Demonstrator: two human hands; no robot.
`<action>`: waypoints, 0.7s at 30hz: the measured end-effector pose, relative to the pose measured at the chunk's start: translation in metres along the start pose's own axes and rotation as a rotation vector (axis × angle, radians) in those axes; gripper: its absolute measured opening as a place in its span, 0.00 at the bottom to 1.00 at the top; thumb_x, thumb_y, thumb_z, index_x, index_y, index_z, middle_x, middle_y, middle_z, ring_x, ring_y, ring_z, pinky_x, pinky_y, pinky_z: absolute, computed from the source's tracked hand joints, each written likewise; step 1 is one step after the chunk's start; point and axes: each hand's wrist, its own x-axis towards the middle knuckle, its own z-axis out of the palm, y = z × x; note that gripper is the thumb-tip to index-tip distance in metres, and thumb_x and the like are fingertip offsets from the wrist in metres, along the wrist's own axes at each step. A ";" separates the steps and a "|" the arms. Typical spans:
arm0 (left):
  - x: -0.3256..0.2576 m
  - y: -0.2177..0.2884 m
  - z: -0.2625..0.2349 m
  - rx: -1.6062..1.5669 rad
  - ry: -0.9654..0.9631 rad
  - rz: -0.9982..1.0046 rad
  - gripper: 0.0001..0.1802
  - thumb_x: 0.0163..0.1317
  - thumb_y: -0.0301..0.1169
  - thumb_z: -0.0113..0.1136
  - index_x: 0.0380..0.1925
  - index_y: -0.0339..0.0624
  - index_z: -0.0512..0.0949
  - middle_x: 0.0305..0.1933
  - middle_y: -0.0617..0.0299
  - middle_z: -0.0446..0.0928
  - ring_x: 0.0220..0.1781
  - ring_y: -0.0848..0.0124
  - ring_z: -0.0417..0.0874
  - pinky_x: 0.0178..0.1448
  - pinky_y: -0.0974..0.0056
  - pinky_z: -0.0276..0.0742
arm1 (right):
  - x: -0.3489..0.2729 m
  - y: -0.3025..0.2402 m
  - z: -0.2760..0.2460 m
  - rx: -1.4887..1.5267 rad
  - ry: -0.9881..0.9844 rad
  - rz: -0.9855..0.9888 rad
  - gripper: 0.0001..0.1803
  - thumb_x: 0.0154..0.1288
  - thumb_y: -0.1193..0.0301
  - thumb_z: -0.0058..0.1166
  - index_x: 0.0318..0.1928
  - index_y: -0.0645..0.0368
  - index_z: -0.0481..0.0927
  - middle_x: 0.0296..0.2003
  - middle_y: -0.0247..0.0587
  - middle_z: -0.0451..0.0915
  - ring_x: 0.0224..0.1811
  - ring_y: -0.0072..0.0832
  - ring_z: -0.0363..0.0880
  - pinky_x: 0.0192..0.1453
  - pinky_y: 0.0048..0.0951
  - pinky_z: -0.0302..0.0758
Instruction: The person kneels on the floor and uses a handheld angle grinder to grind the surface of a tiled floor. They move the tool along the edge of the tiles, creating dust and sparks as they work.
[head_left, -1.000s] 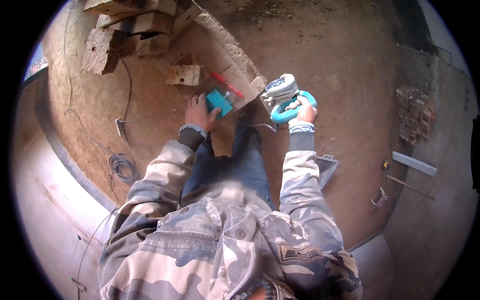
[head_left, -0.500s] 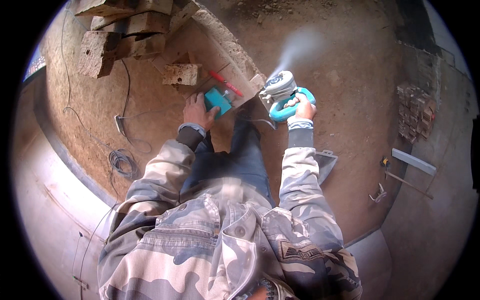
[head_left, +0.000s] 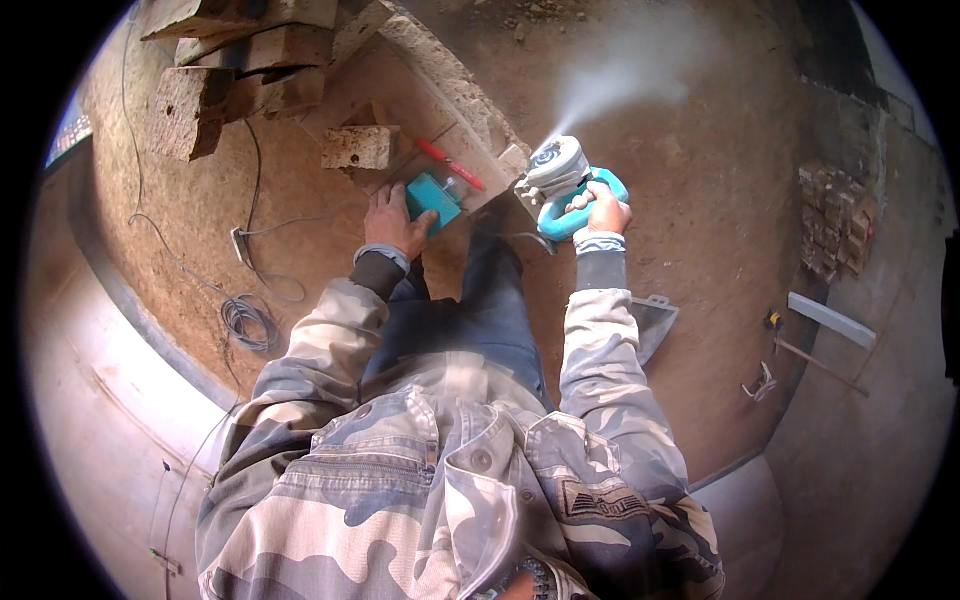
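1. The right hand [head_left: 600,208] is closed tight around the teal handle of a cutting machine [head_left: 562,180], just above the middle of the frame.
2. A white dust cloud [head_left: 620,80] blows up from the machine toward the top.
3. The left hand [head_left: 395,222] lies flat and open on a stone slab [head_left: 440,110], fingers touching a small teal box [head_left: 432,198].
4. A red pencil [head_left: 450,163] lies on the slab beside the box.
5. Rough stone blocks [head_left: 230,70] sit stacked in the upper left.

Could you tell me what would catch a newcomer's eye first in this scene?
Most striking is the plume of dust blowing up and away from the teal power cutter, gripped by the right hand at the end of a stone slab. Just left, the left hand rests against a teal box on that slab.
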 end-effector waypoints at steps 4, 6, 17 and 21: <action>0.000 0.002 -0.003 -0.012 -0.023 -0.007 0.40 0.54 0.48 0.67 0.60 0.31 0.68 0.64 0.38 0.67 0.67 0.44 0.66 0.69 0.50 0.64 | 0.003 0.002 0.002 -0.008 0.008 -0.006 0.07 0.58 0.81 0.52 0.25 0.59 0.70 0.19 0.33 0.68 0.17 0.26 0.70 0.22 0.35 0.70; 0.001 0.003 -0.003 -0.013 -0.025 -0.005 0.40 0.54 0.48 0.67 0.60 0.31 0.68 0.64 0.38 0.67 0.67 0.44 0.66 0.70 0.50 0.64 | 0.010 0.004 0.000 -0.022 0.010 -0.007 0.07 0.57 0.81 0.52 0.25 0.59 0.70 0.19 0.34 0.68 0.17 0.26 0.70 0.22 0.35 0.70; 0.001 -0.003 0.002 -0.034 0.002 -0.001 0.38 0.51 0.44 0.70 0.57 0.34 0.70 0.61 0.40 0.69 0.64 0.45 0.69 0.65 0.49 0.68 | 0.032 -0.005 0.005 -0.048 -0.019 0.039 0.08 0.55 0.81 0.51 0.21 0.62 0.70 0.16 0.39 0.71 0.14 0.29 0.70 0.20 0.37 0.73; 0.000 -0.002 0.004 -0.019 0.034 0.009 0.37 0.50 0.45 0.70 0.57 0.34 0.71 0.61 0.40 0.69 0.63 0.45 0.69 0.65 0.50 0.68 | 0.049 -0.012 0.000 -0.052 -0.050 0.118 0.10 0.55 0.81 0.50 0.20 0.61 0.68 0.15 0.40 0.70 0.14 0.31 0.70 0.21 0.39 0.74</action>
